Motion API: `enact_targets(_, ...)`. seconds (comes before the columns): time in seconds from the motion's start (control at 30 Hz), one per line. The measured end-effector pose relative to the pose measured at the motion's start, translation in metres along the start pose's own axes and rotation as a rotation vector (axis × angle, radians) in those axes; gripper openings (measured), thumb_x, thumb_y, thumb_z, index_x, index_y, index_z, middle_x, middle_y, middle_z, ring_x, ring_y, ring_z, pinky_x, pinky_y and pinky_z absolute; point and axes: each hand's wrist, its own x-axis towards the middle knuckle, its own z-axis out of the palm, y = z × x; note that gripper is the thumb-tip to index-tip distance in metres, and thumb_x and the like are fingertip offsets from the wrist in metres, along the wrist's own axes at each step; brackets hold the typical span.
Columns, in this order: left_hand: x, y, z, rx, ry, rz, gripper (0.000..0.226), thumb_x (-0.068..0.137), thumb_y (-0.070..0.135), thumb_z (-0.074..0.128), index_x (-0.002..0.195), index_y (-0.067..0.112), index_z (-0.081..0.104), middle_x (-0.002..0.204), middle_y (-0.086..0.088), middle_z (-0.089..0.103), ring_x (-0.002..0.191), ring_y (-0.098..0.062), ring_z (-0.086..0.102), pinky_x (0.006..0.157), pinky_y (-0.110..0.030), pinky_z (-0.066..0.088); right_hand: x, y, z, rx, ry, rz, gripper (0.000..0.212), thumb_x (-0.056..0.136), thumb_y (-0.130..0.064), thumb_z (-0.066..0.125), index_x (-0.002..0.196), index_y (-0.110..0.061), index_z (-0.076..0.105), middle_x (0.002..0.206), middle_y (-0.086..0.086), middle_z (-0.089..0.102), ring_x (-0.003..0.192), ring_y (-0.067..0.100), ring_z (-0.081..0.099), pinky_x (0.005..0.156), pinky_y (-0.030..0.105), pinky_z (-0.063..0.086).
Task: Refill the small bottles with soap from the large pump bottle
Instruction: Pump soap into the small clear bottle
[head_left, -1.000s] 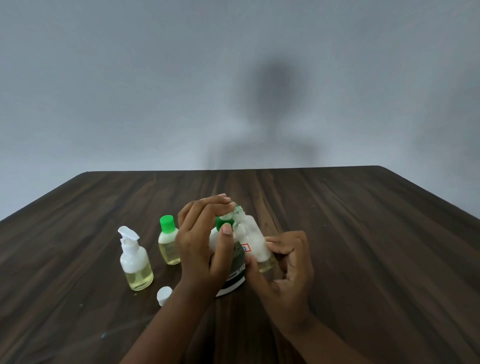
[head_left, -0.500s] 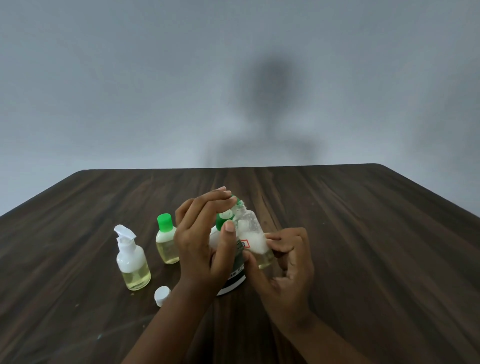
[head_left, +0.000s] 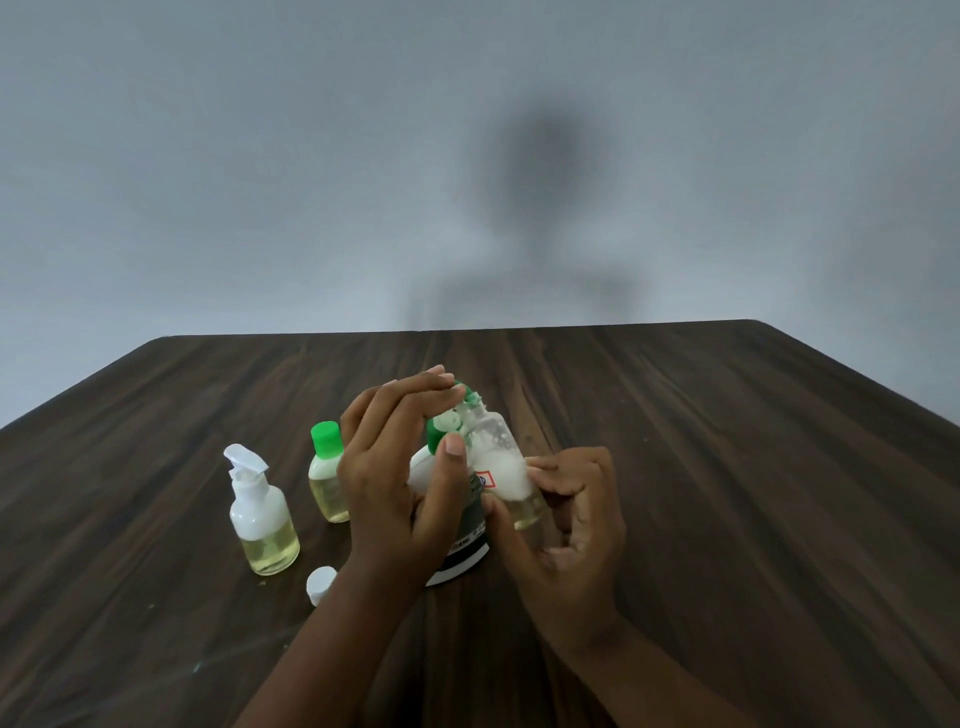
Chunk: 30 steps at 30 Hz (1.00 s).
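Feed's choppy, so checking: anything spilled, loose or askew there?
A white cap lies loose on the table by the spray bottle. The small bottle in the right hand is tilted against the pump, foamy inside. No spill shows.

Dark wooden table (head_left: 727, 467), grey wall (head_left: 260, 182)

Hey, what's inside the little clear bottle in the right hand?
The small clear bottle holds white foam above a thin layer of yellowish liquid. The right hand covers part of its base.
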Motion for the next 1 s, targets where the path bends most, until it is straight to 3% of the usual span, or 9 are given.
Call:
enact_targets(0.13, 0.001, -0.003, 0.003, -0.002, 0.001, -0.016, 0.030, 0.085, 0.021, 0.044, 0.090, 0.004, 0.068, 0.103, -0.001, 0.066, 0.099, -0.017, 0.063, 0.080, -0.049, 0.048, -0.001, 0.002, 0.000, 0.026, 0.003, 0.016, 0.030, 0.080, -0.020, 0.075, 0.096, -0.018, 0.050, 0.100, -0.009, 0.049, 0.086, 0.009, 0.056, 0.069, 0.020, 0.050)
enact_targets(0.3, -0.005, -0.004, 0.000, 0.025, -0.001, -0.013, 0.027, 0.083, 0.019, 0.045, 0.084, 0.005, 0.069, 0.097, 0.004, 0.066, 0.094, -0.008, 0.062, 0.082, -0.040, 0.045, -0.006, 0.005, -0.001, -0.011, -0.029, 0.018, 0.031, 0.078, -0.024, 0.075, 0.092, -0.017, 0.048, 0.095, -0.005, 0.049, 0.082, 0.010, 0.054, 0.063, 0.020, 0.048)
enact_targets(0.43, -0.005, 0.000, -0.002, 0.024, -0.030, 0.008, 0.029, 0.084, 0.020, 0.045, 0.093, 0.006, 0.068, 0.106, 0.000, 0.066, 0.103, -0.015, 0.062, 0.087, -0.040, 0.044, -0.003, 0.002, -0.001, 0.010, 0.000, 0.020, 0.030, 0.080, -0.023, 0.075, 0.093, -0.018, 0.049, 0.097, -0.007, 0.049, 0.083, 0.012, 0.056, 0.066, 0.022, 0.050)
enact_targets(0.6, -0.001, 0.002, 0.001, 0.034, -0.022, 0.011, 0.031, 0.084, 0.020, 0.044, 0.096, 0.003, 0.066, 0.110, 0.001, 0.062, 0.110, -0.010, 0.057, 0.100, -0.046, 0.041, 0.000, 0.000, 0.001, 0.033, 0.002, 0.010, 0.030, 0.080, -0.018, 0.075, 0.098, -0.018, 0.051, 0.101, -0.008, 0.050, 0.088, 0.010, 0.057, 0.071, 0.019, 0.050)
enact_targets(0.8, -0.005, -0.001, 0.004, 0.016, -0.031, -0.024, 0.029, 0.083, 0.019, 0.046, 0.090, 0.001, 0.066, 0.103, 0.001, 0.063, 0.099, -0.018, 0.062, 0.078, -0.050, 0.048, -0.003, 0.003, -0.002, 0.023, -0.015, 0.035, 0.031, 0.079, -0.020, 0.076, 0.094, -0.019, 0.049, 0.098, -0.007, 0.049, 0.082, 0.016, 0.057, 0.063, 0.028, 0.051)
enact_targets(1.0, -0.009, 0.000, 0.001, 0.027, -0.024, -0.002, 0.031, 0.084, 0.021, 0.044, 0.096, 0.002, 0.066, 0.110, -0.001, 0.063, 0.107, -0.017, 0.060, 0.085, -0.045, 0.046, -0.004, 0.000, 0.000, 0.038, 0.001, 0.039, 0.030, 0.080, -0.022, 0.076, 0.096, -0.020, 0.051, 0.101, -0.010, 0.050, 0.085, 0.015, 0.059, 0.062, 0.032, 0.054)
